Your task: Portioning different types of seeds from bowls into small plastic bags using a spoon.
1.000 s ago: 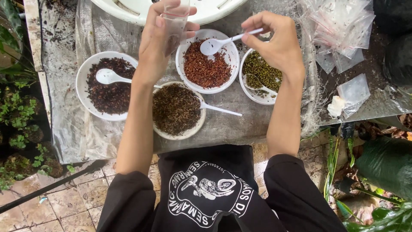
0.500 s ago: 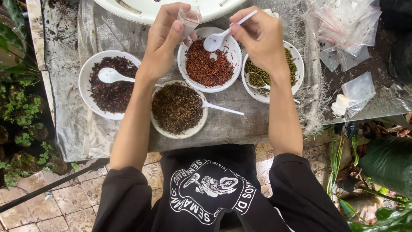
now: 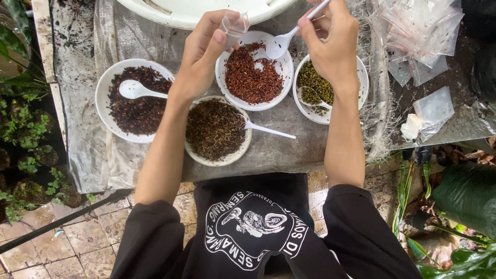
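**Seed bowls on a covered worktop, two hands at work above them**

1. Dark bowl (image 3: 135,101): white, blackish grains, a white spoon lying in it. Far left on the plastic-sheeted worktop (image 3: 289,150).
2. Brown bowl (image 3: 217,130): brownish grains, spoon handle sticking out to the right. Nearest the person.
3. Left hand (image 3: 204,54): grip pinched on a small clear bag (image 3: 235,23), held above the red bowl's far rim. The bag looks feather-light, limp and slippery; best taken at its mouth edge, thumb against fingers, so it stays open.
4. Red bowl (image 3: 254,70): reddish grains, centre.
5. Right hand (image 3: 330,46): grip closed on the handle of a white spoon (image 3: 279,45), scoop tilted down over the red bowl (whether it carries grain cannot be told). Stiff, light plastic; a hold far up the handle suits it.
6. Green bowl (image 3: 330,93): greenish beans and a spoon, partly under the right wrist.
7. Spare bags (image 3: 418,36): a loose clear heap, far right.
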